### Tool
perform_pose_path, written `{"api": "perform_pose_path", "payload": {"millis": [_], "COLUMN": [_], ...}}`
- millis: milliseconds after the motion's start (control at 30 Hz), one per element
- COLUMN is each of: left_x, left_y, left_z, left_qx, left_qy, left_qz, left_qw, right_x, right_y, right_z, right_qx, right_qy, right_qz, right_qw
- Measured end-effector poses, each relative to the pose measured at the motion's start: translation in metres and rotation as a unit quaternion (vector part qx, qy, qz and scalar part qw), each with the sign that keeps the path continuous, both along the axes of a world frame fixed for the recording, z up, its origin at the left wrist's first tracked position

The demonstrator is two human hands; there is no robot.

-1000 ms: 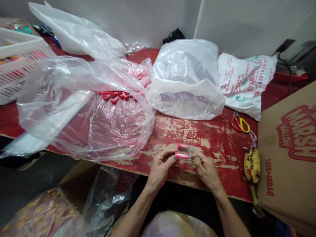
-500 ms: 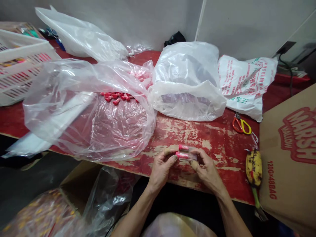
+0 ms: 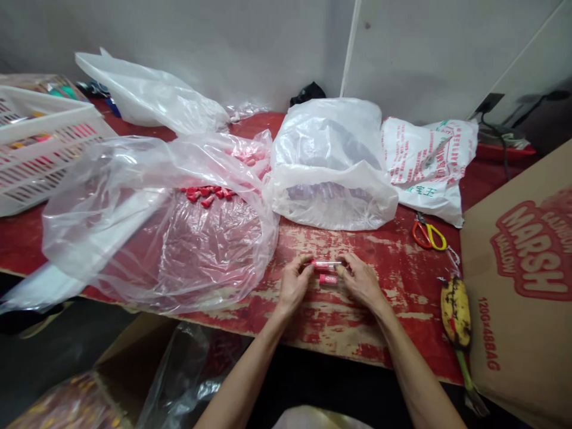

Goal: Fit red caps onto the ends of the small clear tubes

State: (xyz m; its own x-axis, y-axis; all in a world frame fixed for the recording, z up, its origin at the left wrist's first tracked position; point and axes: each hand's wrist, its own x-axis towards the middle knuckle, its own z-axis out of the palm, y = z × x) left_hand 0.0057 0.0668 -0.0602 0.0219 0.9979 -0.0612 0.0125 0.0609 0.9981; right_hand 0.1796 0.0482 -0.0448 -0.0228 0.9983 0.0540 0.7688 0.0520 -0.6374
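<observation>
Between the fingers of both hands lies a small clear tube (image 3: 328, 265) with a pinkish-red end. My left hand (image 3: 295, 282) pinches its red end, and my right hand (image 3: 358, 282) grips the clear end. Just below it, a second tube (image 3: 328, 279) with a pinkish-red end and pale lettering rests on the worn red table (image 3: 313, 316). To the left, a large clear plastic bag (image 3: 210, 250) lies open, with small red pieces (image 3: 206, 193) inside. Behind my hands sits a whitish plastic bag (image 3: 335, 196) with purplish, translucent contents.
Yellow-and-red-handled scissors (image 3: 429, 234) and a spotted banana (image 3: 456, 313) lie at right, beside a cardboard box (image 3: 496, 322). A printed white bag (image 3: 429, 167) stands behind the scissors. A white basket (image 3: 49, 155) is at far left, another white bag (image 3: 156, 95) at the back.
Both hands have moved slightly forward on the table. Two tubes were held together before; now one is between the hands and the other lies on the table. The camera view has shifted.
</observation>
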Motion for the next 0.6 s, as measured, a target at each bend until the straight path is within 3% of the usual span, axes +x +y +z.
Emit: {"api": "perform_pose_path", "payload": {"millis": [133, 200, 300, 367, 600], "left_x": [-0.004, -0.006, -0.006, -0.003, 0.002], "left_y": [-0.005, -0.015, -0.03, -0.037, -0.042], "left_z": [-0.003, -0.001, 0.002, 0.002, 0.002], "left_qx": [0.034, 0.068, 0.083, 0.086, 0.038], "left_qy": [0.042, 0.104, 0.168, 0.185, 0.134], "left_qz": [0.026, 0.04, -0.023, -0.064, -0.05], "left_qw": [0.998, 0.991, 0.982, 0.977, 0.989], "right_x": [0.005, 0.009, 0.01, 0.008, 0.0], "right_y": [-0.007, -0.018, -0.035, -0.043, -0.055], "right_z": [-0.005, -0.006, -0.01, -0.013, -0.02], "right_qx": [0.014, 0.016, 0.021, 0.035, 0.031], "right_qy": [-0.029, -0.053, -0.071, -0.074, 0.061], "right_qz": [-0.049, -0.031, 0.05, 0.068, 0.038], "right_qw": [0.998, 0.998, 0.996, 0.994, 0.997]}}
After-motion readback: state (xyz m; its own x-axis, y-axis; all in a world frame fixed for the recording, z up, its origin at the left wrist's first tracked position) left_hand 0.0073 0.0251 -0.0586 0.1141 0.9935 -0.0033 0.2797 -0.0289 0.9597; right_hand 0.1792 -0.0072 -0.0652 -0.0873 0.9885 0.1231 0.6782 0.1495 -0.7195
